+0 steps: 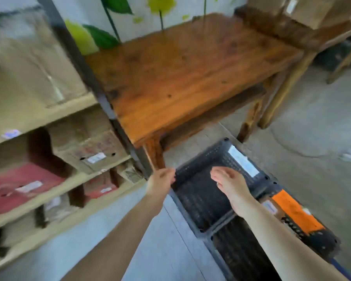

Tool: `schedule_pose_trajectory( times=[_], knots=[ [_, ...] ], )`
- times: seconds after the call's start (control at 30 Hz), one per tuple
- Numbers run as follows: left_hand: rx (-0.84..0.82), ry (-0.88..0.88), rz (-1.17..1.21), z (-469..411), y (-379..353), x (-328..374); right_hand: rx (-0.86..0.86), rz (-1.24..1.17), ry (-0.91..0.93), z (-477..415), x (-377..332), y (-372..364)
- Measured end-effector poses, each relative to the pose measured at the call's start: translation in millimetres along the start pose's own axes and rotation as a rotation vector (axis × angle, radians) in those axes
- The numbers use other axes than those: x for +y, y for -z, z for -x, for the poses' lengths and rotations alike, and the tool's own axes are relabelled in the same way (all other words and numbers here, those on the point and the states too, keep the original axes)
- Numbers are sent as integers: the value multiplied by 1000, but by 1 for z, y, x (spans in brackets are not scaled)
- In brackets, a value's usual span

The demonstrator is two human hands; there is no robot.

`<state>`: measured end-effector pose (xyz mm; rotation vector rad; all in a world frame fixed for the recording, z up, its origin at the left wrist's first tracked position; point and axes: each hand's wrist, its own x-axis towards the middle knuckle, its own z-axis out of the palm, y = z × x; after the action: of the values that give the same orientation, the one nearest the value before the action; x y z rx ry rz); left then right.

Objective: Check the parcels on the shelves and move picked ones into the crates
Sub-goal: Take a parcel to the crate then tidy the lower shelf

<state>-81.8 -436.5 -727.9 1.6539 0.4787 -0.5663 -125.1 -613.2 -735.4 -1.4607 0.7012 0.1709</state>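
Note:
A black perforated crate [199,201] sits on the floor below me, with a white label on its far wall. My left hand [162,178] grips the crate's left rim near the far corner. My right hand [228,183] hovers over the crate's inside, fingers spread, holding nothing. A second black crate [320,240] at the right holds an orange-topped parcel [294,211]. Cardboard and red parcels with white labels, such as a red one [22,185], fill the shelves [55,193] on the left. The picture is blurred.
A brown wooden table [182,74] stands behind the crates, one leg close to my left hand. A second wooden table [292,31] at the back right carries a cardboard box. Grey concrete floor lies to the right, with a white shoe at the edge.

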Motion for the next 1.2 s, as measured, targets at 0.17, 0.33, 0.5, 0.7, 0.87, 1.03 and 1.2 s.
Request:
schedule_pose_trajectory(
  times=[0.17,0.33,0.5,0.7,0.87,1.03,1.2],
  knots=[
    [175,-134,77,65,170,36,-205,105,159,67,-66,-156],
    [392,-194,211,108,337,47,-338,121,270,130,-101,-316],
    [598,-266,327,129,467,51,-430,195,328,174,-114,-434],
    [932,-361,281,130,563,64,-524,290,408,183,-139,-536],
    [1135,-401,200,108,623,86,-580,302,439,176,-168,-623],
    [1044,-309,50,83,651,97,-607,445,457,163,-189,-692],
    [964,-430,119,71,652,97,-582,516,380,137,-190,-707]
  ],
)
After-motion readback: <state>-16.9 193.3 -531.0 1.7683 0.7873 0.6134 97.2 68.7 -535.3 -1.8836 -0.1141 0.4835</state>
